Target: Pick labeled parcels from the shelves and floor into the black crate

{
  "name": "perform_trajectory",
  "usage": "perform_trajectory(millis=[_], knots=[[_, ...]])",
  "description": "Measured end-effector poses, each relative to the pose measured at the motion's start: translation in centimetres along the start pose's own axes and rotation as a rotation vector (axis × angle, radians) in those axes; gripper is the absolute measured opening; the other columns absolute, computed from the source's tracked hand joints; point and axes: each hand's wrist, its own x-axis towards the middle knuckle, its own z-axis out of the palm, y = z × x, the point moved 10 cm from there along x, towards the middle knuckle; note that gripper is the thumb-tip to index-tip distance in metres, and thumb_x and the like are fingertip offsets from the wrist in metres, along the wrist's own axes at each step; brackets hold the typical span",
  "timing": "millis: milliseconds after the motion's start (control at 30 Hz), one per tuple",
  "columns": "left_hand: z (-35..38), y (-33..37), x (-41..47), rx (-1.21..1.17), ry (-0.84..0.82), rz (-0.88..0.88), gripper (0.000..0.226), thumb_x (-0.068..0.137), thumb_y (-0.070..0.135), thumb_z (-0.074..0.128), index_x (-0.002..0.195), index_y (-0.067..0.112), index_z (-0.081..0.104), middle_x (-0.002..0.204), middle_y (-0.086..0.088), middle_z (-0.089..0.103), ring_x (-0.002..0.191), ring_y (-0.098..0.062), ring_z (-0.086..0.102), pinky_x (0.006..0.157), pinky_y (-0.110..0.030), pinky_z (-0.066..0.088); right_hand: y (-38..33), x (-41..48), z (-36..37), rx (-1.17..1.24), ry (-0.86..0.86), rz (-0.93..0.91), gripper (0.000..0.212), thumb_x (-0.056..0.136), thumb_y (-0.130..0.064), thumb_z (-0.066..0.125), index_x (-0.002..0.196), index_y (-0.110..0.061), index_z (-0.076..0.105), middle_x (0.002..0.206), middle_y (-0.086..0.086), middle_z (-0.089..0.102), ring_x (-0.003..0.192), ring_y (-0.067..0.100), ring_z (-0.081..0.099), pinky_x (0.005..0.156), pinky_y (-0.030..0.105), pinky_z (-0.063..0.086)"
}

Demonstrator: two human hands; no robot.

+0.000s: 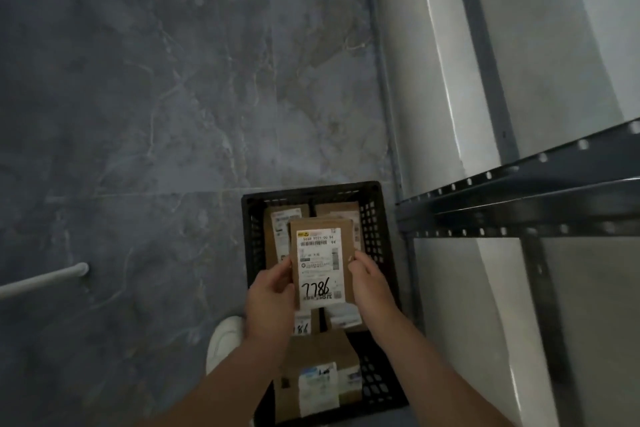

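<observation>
Both hands, the left hand (273, 291) and right hand (369, 279), pinch a labelled parcel (322, 265) by its side edges directly above the black crate (375, 218), where it may land crooked on the parcels already inside and slide.

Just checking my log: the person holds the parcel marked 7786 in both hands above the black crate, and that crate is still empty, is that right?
Not quite. The head view shows the black crate already holds several cardboard parcels. The rest stands: the left hand and right hand hold the parcel marked 7786 above it.
</observation>
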Motion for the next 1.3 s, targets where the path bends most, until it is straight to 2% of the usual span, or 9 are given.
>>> perform_trajectory(millis=[200,267,367,467,633,833,1000,1167,1300], knots=[[-0.7,-3.5,8.2,0.186,0.049,0.09,0.051,0.091,-0.002,0.056,0.129,0.031,0.062,0.114,-0.006,0.064,0.092,-0.015,0.07,0.069,-0.029,0.062,1.5,5.8,4.7,0.058,-0.051,-0.011,0.045,0.103,-0.032,0.038,0.148,-0.04,0.036,0.112,-0.013,0.062,0.098,-0.007,0.054,0.074,0.014,0.052],[-1.6,-4.3,9.7,0.261,0.116,0.059,0.056,0.091,-0.005,0.052,0.138,0.024,0.054,0.119,-0.007,0.057,0.094,-0.016,0.067,0.069,-0.028,0.061,1.5,6.5,6.9,0.058,-0.1,-0.035,0.047,0.105,-0.03,0.037,0.151,-0.036,0.03,0.13,-0.009,0.057,0.094,-0.009,0.05,0.077,0.016,0.046],[-1.5,-3.2,10.1,0.434,0.179,0.069,0.058,0.09,-0.012,0.044,0.143,0.012,0.045,0.123,-0.009,0.046,0.105,-0.023,0.059,0.086,-0.032,0.056,1.6,6.9,9.1,0.073,-0.116,-0.054,0.051,0.105,-0.033,0.037,0.154,-0.038,0.022,0.154,-0.004,0.037,0.12,0.009,0.044,0.099,0.027,0.033],[0.3,-3.4,10.1,0.65,0.097,0.029,0.072,0.091,-0.006,0.05,0.154,0.006,0.016,0.143,-0.013,0.031,0.127,-0.027,0.044,0.103,-0.029,0.043,1.8,7.4,9.6,0.099,-0.124,-0.035,0.051,0.106,-0.033,0.036,0.154,-0.037,0.021,0.153,-0.004,0.038,0.111,0.005,0.047,0.095,0.024,0.033],[1.8,-3.9,9.7,0.964,0.011,-0.048,0.106,0.09,0.025,0.064,0.15,0.0,-0.019,0.156,-0.017,0.0,0.144,-0.03,0.014,0.118,-0.037,0.019,2.1,8.1,9.4,-0.15,-0.201,-0.027,0.058,0.106,-0.034,0.034,0.157,-0.033,0.006,0.158,0.0,0.03,0.141,0.02,0.034,0.102,0.028,0.031],[2.3,-0.3,6.3,1.215,-0.085,0.169,0.084,0.091,0.034,0.057,0.152,0.0,0.01,0.156,-0.018,0.014,0.146,-0.031,0.011,0.12,-0.041,0.017,1.7,4.4,7.8,-0.631,-0.273,0.017,0.077,0.094,-0.031,0.054,0.156,-0.013,0.011,0.157,0.01,0.029,0.141,0.028,0.032,0.114,0.045,0.034],[1.5,7.0,0.9,1.295,-0.182,0.252,0.036,0.095,0.02,0.048,0.128,0.007,0.05,0.134,-0.008,0.048,0.127,-0.023,0.042,0.106,-0.032,0.037,-6.6,-2.9,4.6,-0.649,-0.304,-0.115,0.055,0.102,-0.019,0.042,0.154,-0.014,0.024,0.151,0.008,0.038,0.136,0.025,0.039,0.107,0.026,0.032],[0.7,18.6,-4.1,1.34,-0.183,0.372,0.035,0.099,0.019,0.041,0.128,0.005,0.053,0.135,-0.01,0.047,0.125,-0.025,0.043,0.106,-0.034,0.037,-17.3,-10.7,0.5,-0.695,-0.263,-0.298,0.061,0.103,-0.024,0.042,0.157,-0.018,0.016,0.159,0.005,0.025,0.144,0.022,0.029,0.118,0.032,0.024],[-2.0,31.0,-12.1,1.209,0.027,0.619,0.033,0.1,0.017,0.038,0.129,0.006,0.049,0.136,-0.009,0.048,0.128,-0.023,0.042,0.11,-0.033,0.033,-27.2,-19.6,-4.0,-0.72,-0.015,-0.519,0.061,0.103,-0.029,0.04,0.157,-0.017,0.014,0.161,0.008,0.022,0.146,0.025,0.022,0.12,0.04,0.021]])
